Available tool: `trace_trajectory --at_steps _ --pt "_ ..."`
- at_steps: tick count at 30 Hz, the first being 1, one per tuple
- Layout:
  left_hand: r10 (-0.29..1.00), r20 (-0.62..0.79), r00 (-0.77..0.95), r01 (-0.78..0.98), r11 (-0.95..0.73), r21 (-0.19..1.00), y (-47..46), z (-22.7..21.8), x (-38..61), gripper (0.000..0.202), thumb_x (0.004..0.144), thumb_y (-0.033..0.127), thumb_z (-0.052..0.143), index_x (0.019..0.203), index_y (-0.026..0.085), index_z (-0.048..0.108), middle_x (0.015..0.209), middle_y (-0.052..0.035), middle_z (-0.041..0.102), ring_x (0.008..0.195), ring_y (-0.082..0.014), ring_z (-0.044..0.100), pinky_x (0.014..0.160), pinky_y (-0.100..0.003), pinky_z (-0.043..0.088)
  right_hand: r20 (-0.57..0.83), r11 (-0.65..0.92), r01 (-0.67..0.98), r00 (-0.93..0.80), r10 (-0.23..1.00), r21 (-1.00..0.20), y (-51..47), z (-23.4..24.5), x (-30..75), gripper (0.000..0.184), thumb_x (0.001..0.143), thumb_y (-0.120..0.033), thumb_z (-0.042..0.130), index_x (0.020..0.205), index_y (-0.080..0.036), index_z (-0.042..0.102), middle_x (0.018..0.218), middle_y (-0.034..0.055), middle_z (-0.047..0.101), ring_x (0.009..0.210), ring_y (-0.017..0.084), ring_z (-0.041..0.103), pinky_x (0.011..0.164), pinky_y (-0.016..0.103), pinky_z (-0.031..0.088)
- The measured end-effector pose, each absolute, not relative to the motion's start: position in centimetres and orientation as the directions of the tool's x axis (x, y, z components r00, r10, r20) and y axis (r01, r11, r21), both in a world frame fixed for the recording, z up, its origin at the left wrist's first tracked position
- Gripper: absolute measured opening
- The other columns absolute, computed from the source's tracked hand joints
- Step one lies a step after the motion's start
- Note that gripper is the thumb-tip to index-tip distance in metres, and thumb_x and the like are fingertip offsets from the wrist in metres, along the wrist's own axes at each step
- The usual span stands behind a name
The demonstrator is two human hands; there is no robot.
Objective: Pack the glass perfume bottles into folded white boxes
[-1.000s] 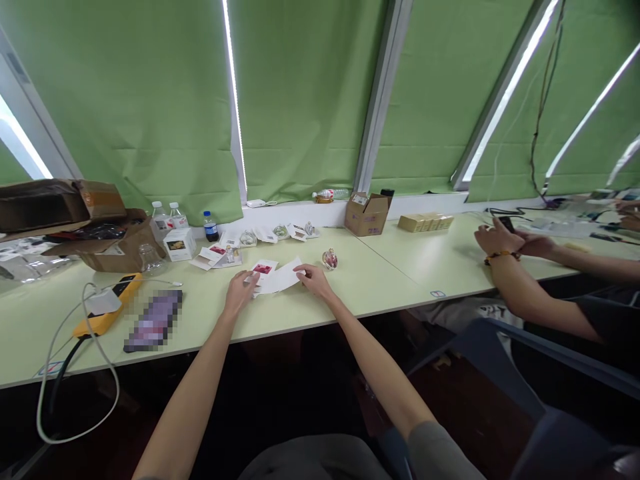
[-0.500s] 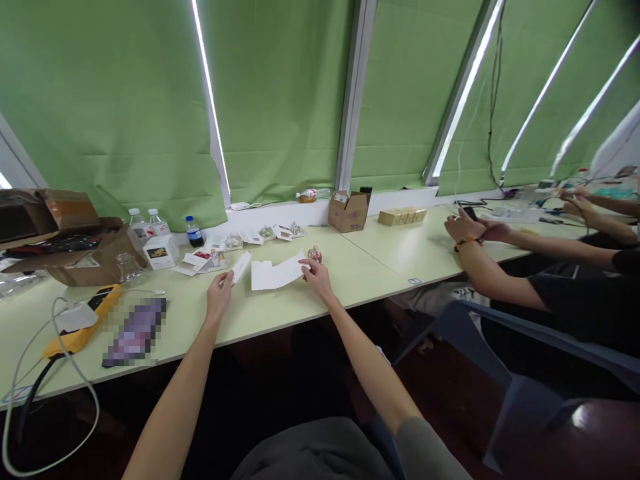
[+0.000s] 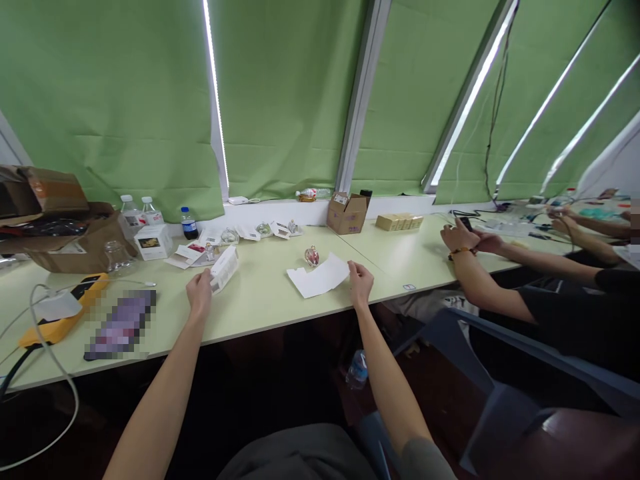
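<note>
My left hand (image 3: pixel 199 293) grips a small white box (image 3: pixel 226 268) with faint print on its side, tilted above the table's front part. Between the fingers of my right hand (image 3: pixel 361 285) is the right corner of a white paper sheet (image 3: pixel 320 277), slightly curved and notched along its left top edge. Behind the sheet stands a small round glass bottle (image 3: pixel 312 256) with red and gold tones, touched by neither hand. Beyond the left hand lie several opened white cartons (image 3: pixel 188 254) with small glass bottles among them.
To the left are a cardboard box (image 3: pixel 75 250), a yellow power strip (image 3: pixel 90 290) with a white cable and a blurred dark flat object (image 3: pixel 123 325). A small brown carton (image 3: pixel 347 213) and yellow boxes (image 3: pixel 399 222) stand at the back. A co-worker's hands (image 3: pixel 465 239) hold a dark object at right.
My right hand has moved right with the paper sheet, uncovering the round bottle. My left hand has shifted left and turned the white box so that its printed side shows.
</note>
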State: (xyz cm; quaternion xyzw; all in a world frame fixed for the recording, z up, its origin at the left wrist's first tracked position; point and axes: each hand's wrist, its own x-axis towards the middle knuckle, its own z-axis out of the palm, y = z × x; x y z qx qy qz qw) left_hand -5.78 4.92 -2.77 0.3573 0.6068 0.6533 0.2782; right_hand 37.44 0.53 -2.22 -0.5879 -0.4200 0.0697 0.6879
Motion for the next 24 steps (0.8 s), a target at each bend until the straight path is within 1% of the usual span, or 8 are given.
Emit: trace_trajectory --at_steps 5,9,12,14,16,19,21,24 --pt "0.796 0.101 -0.597 -0.006 -0.13 0.991 5.3 -3.0 -5.9 0.036 0.07 0.046 0.058 0.081 0.013 0.065 0.076 -0.0057 0.064 0.07 -0.0183 0.061 0.062 -0.03 0.051 0.607 0.243 0.564 0.653 0.453 -0.789 1.0 -2.7 37.1 0.044 0.085 -0.046 0.047 0.093 -0.01 0.071 0.093 0.0142 0.067 0.068 0.017 0.053 0.065 0.033 0.044" --pt "0.803 0.057 -0.594 -0.109 -0.151 0.983 5.0 -2.6 -5.8 0.032 0.07 0.04 0.059 0.082 0.011 0.064 0.084 -0.0086 0.066 0.07 -0.0181 0.063 0.061 -0.031 0.053 0.779 0.261 0.757 0.475 0.41 -0.599 1.0 -2.3 35.7 0.035 0.087 -0.04 0.047 0.086 -0.013 0.07 0.082 0.0104 0.065 0.069 0.018 0.051 0.063 0.031 0.044" --pt "0.844 0.059 -0.534 -0.129 -0.151 0.98 4.5 -2.4 -5.5 0.032 0.075 0.035 0.056 0.092 0.01 0.063 0.096 -0.0125 0.067 0.074 -0.0181 0.065 0.065 -0.032 0.054 0.838 0.29 0.819 0.363 0.407 -0.495 0.9 -2.1 34.9 0.033 0.088 -0.037 0.046 0.085 -0.014 0.069 0.08 0.0101 0.065 0.069 0.018 0.052 0.061 0.03 0.043" --pt "0.864 0.06 -0.499 -0.116 -0.135 0.984 4.2 -2.2 -5.3 0.04 0.079 0.041 0.054 0.103 0.01 0.06 0.103 -0.0149 0.066 0.074 -0.0186 0.066 0.065 -0.032 0.055 0.853 0.3 0.834 0.326 0.407 -0.462 0.8 -2.0 34.7 0.033 0.09 -0.036 0.044 0.085 -0.014 0.068 0.079 0.01 0.065 0.068 0.017 0.052 0.06 0.029 0.043" --pt "0.875 0.089 -0.476 -0.038 -0.122 0.992 3.8 -2.2 -5.1 0.051 0.08 0.051 0.054 0.113 0.01 0.056 0.109 -0.0164 0.064 0.074 -0.0189 0.066 0.065 -0.033 0.055 0.862 0.317 0.838 0.303 0.407 -0.444 0.7 -2.0 34.5 0.034 0.091 -0.036 0.043 0.085 -0.014 0.068 0.078 0.0098 0.065 0.067 0.017 0.052 0.059 0.029 0.042" --pt "0.89 0.188 -0.416 0.213 -0.105 0.971 3.4 -2.2 -4.8 0.065 0.074 0.058 0.061 0.121 0.013 0.054 0.117 -0.0161 0.061 0.081 -0.0201 0.065 0.073 -0.033 0.052 0.867 0.36 0.826 0.275 0.416 -0.435 0.5 -1.7 33.7 0.033 0.091 -0.037 0.044 0.085 -0.014 0.067 0.074 0.0087 0.064 0.063 0.016 0.051 0.059 0.029 0.042" --pt "0.903 0.235 -0.36 0.376 -0.09 0.922 3.3 -2.3 -4.6 0.067 0.071 0.059 0.065 0.122 0.016 0.054 0.119 -0.0142 0.061 0.089 -0.022 0.064 0.08 -0.034 0.049 0.865 0.401 0.807 0.246 0.438 -0.433 0.2 -1.4 32.4 0.033 0.091 -0.038 0.045 0.085 -0.014 0.067 0.073 0.0079 0.064 0.059 0.015 0.05 0.06 0.029 0.043" --pt "0.912 0.264 -0.314 0.486 -0.084 0.87 3.3 -2.6 -4.5 0.064 0.07 0.058 0.066 0.121 0.019 0.056 0.121 -0.0123 0.062 0.097 -0.0247 0.062 0.084 -0.035 0.046 0.834 0.488 0.753 0.144 0.532 -0.441 -0.7 -0.9 29.2 0.033 0.091 -0.04 0.045 0.088 -0.016 0.067 0.075 0.0078 0.065 0.059 0.015 0.051 0.062 0.03 0.043"
